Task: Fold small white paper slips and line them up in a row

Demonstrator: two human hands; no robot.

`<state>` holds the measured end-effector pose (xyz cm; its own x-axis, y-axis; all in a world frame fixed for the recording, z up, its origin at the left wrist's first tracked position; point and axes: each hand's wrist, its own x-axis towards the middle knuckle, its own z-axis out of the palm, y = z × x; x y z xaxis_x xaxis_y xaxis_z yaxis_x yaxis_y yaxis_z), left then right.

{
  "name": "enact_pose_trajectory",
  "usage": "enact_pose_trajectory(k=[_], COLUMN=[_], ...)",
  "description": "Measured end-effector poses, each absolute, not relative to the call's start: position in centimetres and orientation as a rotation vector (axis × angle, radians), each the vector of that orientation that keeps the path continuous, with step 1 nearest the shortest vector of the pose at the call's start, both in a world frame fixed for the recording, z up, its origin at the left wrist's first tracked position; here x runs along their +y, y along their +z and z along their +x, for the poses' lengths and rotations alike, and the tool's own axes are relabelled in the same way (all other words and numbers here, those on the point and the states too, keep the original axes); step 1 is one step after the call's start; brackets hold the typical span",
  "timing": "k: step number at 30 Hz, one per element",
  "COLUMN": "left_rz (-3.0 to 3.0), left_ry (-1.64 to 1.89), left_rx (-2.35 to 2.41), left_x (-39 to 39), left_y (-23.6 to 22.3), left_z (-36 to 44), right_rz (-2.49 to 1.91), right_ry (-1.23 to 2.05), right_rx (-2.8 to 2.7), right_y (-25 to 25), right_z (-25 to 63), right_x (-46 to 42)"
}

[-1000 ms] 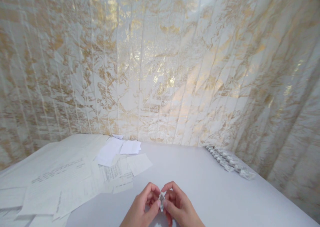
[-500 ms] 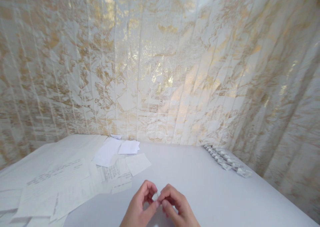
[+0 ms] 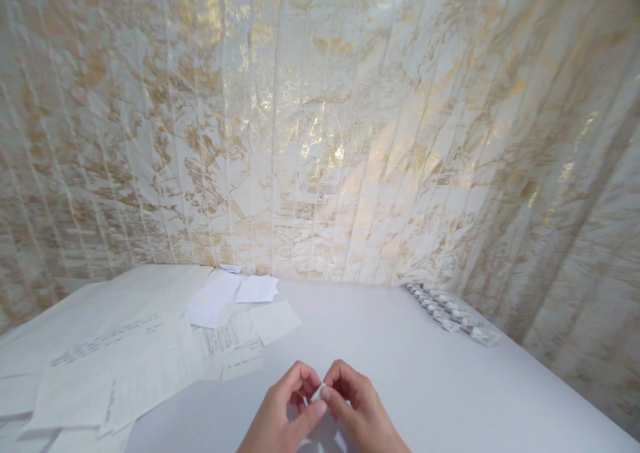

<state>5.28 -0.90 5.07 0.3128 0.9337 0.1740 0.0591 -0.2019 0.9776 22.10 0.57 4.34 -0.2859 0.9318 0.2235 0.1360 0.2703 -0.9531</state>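
At the near middle of the white table [image 3: 400, 380], my left hand [image 3: 290, 406] and my right hand [image 3: 355, 403] meet at the fingertips. Between them is a small folded piece of white paper [image 3: 318, 393], pinched by the thumb and fingers of both hands. Most of the piece is covered by my fingers. A few white scraps [image 3: 340, 442] show on the tabletop below my hands, partly hidden and too small to make out.
Printed paper sheets [image 3: 145, 366] overlap across the left side. Blank white slips [image 3: 256, 289] lie at the back left. Along the right edge sit rows of small silvery-white wrapped pieces [image 3: 453, 313]. A patterned gold and white curtain [image 3: 320, 140] hangs right behind the table.
My fingertips have come closer together around the small paper piece, and my right thumb now presses on it. The view has shifted slightly.
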Motion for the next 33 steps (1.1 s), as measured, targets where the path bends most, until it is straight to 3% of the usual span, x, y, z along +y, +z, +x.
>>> enact_pose_trajectory(k=[6,14,33], left_rz=[1.443,1.290,1.489], left_ry=[1.166,1.156,1.234], left_rx=[0.882,0.831,0.957], left_x=[-0.7,-0.3,-1.1], left_y=[4.8,4.5,5.4], left_z=[5.2,5.0,5.1], right_rz=[-0.938,-0.855,-0.710], right_ry=[1.215,1.061,1.292], right_rx=[-1.582,-1.731,-1.435], right_y=[3.8,4.6,3.1], right_z=[21.8,22.5,21.8], right_x=[0.7,0.2,0.9])
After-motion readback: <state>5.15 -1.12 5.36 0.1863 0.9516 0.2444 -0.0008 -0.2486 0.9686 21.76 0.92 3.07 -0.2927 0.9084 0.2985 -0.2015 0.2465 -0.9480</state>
